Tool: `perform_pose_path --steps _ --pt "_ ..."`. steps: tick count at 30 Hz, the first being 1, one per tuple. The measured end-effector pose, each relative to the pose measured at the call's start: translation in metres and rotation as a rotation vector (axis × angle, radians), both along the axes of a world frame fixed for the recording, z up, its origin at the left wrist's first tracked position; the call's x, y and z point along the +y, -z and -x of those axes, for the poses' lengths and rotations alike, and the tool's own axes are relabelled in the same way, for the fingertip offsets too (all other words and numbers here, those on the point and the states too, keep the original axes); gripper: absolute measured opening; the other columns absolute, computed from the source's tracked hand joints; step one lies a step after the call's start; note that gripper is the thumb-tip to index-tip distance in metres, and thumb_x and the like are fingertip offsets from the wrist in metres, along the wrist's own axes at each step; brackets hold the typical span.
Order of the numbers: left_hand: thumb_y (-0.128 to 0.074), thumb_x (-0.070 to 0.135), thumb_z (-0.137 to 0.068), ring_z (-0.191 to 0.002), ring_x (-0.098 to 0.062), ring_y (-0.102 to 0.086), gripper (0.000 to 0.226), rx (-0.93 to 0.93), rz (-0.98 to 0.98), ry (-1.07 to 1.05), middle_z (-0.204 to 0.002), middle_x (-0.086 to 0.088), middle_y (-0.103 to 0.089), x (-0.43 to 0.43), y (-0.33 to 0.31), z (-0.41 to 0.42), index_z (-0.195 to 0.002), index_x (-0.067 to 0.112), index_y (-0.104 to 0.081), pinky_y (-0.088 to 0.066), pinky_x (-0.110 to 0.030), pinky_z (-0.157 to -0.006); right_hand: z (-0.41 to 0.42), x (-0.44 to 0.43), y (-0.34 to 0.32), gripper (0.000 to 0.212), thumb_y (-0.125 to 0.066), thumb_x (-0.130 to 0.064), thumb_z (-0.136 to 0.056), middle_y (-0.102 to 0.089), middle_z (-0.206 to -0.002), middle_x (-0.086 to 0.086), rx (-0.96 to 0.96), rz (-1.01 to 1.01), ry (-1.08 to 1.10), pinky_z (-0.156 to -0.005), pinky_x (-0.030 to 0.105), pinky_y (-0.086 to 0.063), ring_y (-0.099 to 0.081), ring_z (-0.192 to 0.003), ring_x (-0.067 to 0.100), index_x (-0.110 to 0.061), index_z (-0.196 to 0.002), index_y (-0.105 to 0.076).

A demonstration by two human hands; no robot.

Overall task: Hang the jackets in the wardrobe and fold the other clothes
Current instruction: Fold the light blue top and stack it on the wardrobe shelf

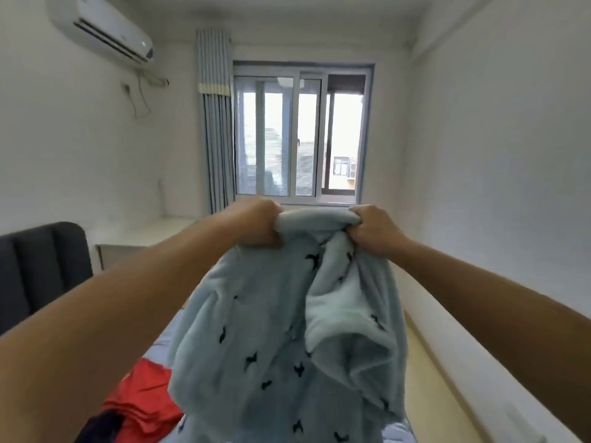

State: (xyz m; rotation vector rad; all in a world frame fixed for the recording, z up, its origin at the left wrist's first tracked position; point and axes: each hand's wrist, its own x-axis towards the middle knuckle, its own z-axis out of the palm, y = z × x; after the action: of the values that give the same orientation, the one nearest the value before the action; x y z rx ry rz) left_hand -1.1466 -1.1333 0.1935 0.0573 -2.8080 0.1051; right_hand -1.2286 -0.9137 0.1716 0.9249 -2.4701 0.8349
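Grips clenched on top of blue fleece garment (271, 330), left hand (259, 223), right hand (372, 227); red cloth (144, 398) below

I can't see fingertips: left hand (259, 223) and right hand (372, 227) both bury them in top fold of fluffy pale blue garment with small dark prints (271, 330). Garment's bottom runs off lower edge; I can't tell what kind of clothing. It hides most of blue-grey bed sheet (165, 336) and part of red cloth (144, 401). Dark navy cloth (99, 426) cut by lower edge. Dark grey padded headboard (41, 266) cut by left edge. White wall air conditioner (102, 30) cut at top; label too tiny to read.
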Motion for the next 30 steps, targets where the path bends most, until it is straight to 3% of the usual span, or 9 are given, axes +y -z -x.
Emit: perform_pose_path --steps 2,6,8,11,17,20,22,25,30 --pt "-0.068 0.035 -0.072 -0.063 -0.020 -0.065 0.018 -0.079 -0.037 -0.113 -0.069 0.000 -0.065 -0.008 0.013 -0.003 -0.080 0.020 -0.066 -0.059 -0.033 -0.062 -0.002 0.002 -0.021 0.016 -0.050 -0.008 -0.082 -0.063 -0.089 0.005 0.023 0.005 0.028 -0.085 0.042 -0.050 -0.060 -0.090 0.027 -0.019 -0.083 -0.061" --pt "-0.065 0.019 -0.085 -0.068 -0.020 -0.062 0.014 0.138 -0.761 0.010 -0.078 -0.008 -0.067 -0.014 0.008 -0.008 -0.092 0.008 -0.071 -0.051 -0.027 -0.059 -0.009 0.002 -0.035 0.020 -0.052 -0.007 -0.083 -0.062 -0.098 0.007 -0.025 -0.197 0.113 -0.087 0.038 -0.051 -0.059 -0.097 0.027 -0.011 -0.098 -0.063" --pt "-0.065 0.023 -0.087 -0.079 -0.019 -0.063 0.013 0.225 -0.899 0.109 -0.085 -0.006 -0.068 -0.003 -0.004 -0.009 -0.090 0.012 -0.071 -0.050 -0.025 -0.062 -0.018 -0.003 -0.028 0.033 -0.058 -0.007 -0.081 -0.062 -0.106 0.008 -0.079 -0.237 0.041 -0.085 0.034 -0.050 -0.058 -0.101 0.025 -0.012 -0.113 -0.060" --pt "-0.062 0.023 -0.087 -0.087 -0.021 -0.063 0.014 0.267 -0.693 0.235 -0.089 -0.008 -0.069 0.022 -0.020 -0.007 -0.089 0.014 -0.072 -0.054 -0.032 -0.075 -0.034 -0.018 -0.016 0.038 -0.066 -0.006 -0.079 -0.061 -0.101 -0.002 -0.225 -0.048 -0.221 -0.072 0.021 -0.046 -0.056 -0.092 0.014 -0.019 -0.114 -0.057" --pt "-0.064 0.047 -0.078 -0.076 -0.021 -0.058 0.028 0.044 -0.019 0.064 -0.077 0.001 -0.061 0.007 -0.008 -0.011 -0.079 0.020 -0.061 -0.048 -0.029 -0.069 -0.016 -0.008 -0.026 0.014 -0.055 -0.002 -0.083 -0.065 -0.087 0.017 0.016 0.165 -0.056 -0.074 0.036 -0.047 -0.057 -0.083 0.025 0.004 -0.089 -0.067" --pt "-0.060 0.033 -0.085 -0.089 -0.024 -0.062 0.018 0.007 -0.281 0.025 -0.097 -0.007 -0.068 -0.008 0.030 -0.007 -0.093 0.018 -0.066 -0.052 -0.035 -0.078 -0.010 -0.004 -0.028 0.017 -0.054 0.001 -0.082 -0.066 -0.086 0.019 0.003 0.266 -0.049 -0.074 0.036 -0.048 -0.055 -0.080 0.023 0.005 -0.089 -0.068" --pt "-0.060 0.027 -0.088 -0.091 -0.022 -0.059 0.008 0.262 -0.493 0.027 -0.099 -0.003 -0.064 -0.010 0.048 -0.006 -0.094 0.023 -0.061 -0.048 -0.034 -0.076 -0.009 -0.007 -0.021 0.017 -0.055 0.002 -0.081 -0.067 -0.083 0.010 -0.123 0.330 -0.080 -0.073 0.034 -0.050 -0.058 -0.078 0.018 -0.006 -0.084 -0.069" --pt "-0.068 0.034 -0.083 -0.085 -0.019 -0.051 0.032 0.624 -0.420 -0.041 -0.095 0.004 -0.049 0.002 0.077 -0.011 -0.103 0.021 -0.048 -0.045 -0.038 -0.074 -0.008 -0.015 -0.005 0.022 -0.055 0.000 -0.081 -0.065 -0.077 0.001 -0.342 0.512 -0.137 -0.067 0.026 -0.050 -0.061 -0.075 0.014 -0.019 -0.077 -0.065" --pt "-0.062 0.044 -0.086 -0.053 -0.014 -0.049 0.033 0.615 -0.660 -0.123 -0.057 0.007 -0.049 0.033 0.154 -0.037 -0.067 0.025 -0.042 -0.038 -0.029 -0.047 -0.009 -0.026 0.012 0.022 -0.054 0.002 -0.080 -0.066 -0.074 0.000 -0.416 0.606 -0.201 -0.054 0.017 -0.050 -0.064 -0.070 0.011 -0.017 -0.078 -0.065"
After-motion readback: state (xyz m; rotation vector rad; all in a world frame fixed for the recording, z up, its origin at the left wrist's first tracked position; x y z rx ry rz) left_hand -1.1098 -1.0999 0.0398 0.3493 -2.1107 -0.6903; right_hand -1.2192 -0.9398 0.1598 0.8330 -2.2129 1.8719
